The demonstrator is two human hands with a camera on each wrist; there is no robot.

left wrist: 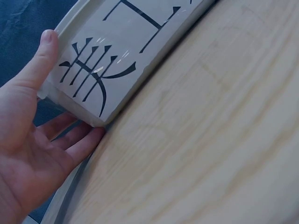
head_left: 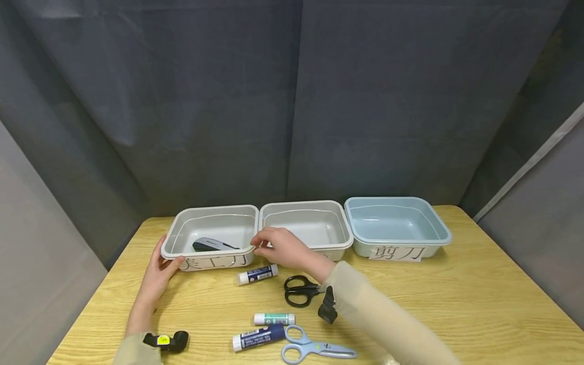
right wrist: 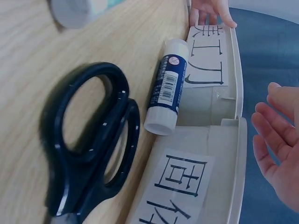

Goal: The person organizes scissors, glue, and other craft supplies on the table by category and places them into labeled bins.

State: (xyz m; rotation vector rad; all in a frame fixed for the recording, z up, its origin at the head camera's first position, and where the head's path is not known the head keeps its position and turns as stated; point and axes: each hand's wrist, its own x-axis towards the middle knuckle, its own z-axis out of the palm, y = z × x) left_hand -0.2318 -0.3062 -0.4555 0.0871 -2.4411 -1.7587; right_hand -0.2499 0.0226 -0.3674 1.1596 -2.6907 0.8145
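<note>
At the left end of the row stands a grey plastic bin with a paper label on its front. A dark utility knife lies inside it. My left hand grips that bin's front left corner, the thumb on the rim and the fingers round the side. Over the inner front corner of the same bin hovers my right hand, its fingers loosely bent. The right wrist view shows this right hand with nothing in it. A blue-and-white glue stick lies just in front of the bins.
A second grey bin and a light blue bin continue the row rightward. Black-handled scissors, partly under the right arm, a green glue stick, a larger blue glue stick and light blue scissors lie nearer the front.
</note>
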